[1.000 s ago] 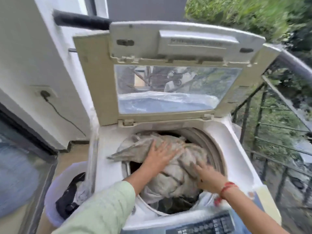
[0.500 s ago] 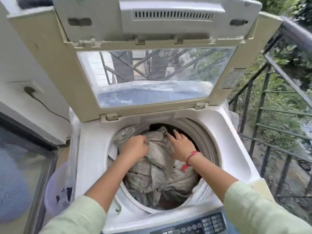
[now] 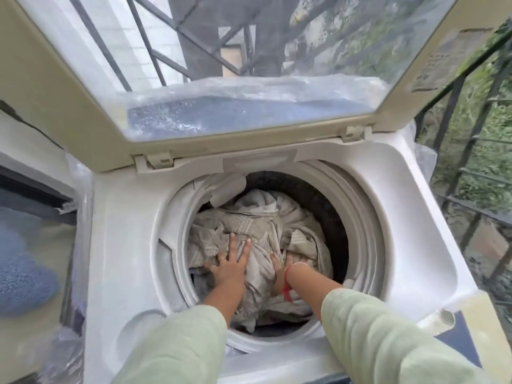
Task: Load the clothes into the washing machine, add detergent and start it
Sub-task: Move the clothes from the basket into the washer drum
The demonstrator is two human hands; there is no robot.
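Dark metal railing (image 3: 471, 67) and greenery (image 3: 493, 128) edge the balcony's right side, beside the white top-loading washing machine (image 3: 124, 245) with its glass lid (image 3: 63, 101) raised. Crumpled grey-beige clothes (image 3: 257, 225) sit in its drum (image 3: 318, 195) under 2 hands: the left hand (image 3: 231, 263) presses flat, fingers straight, while the right hand (image 3: 279, 268) sinks into folds, grip impossible to tell.

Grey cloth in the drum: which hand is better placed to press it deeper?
Probably the left hand: it lies flat, fingers spread, on top of the grey cloth. The right hand is tucked between folds, fingers mostly hidden.
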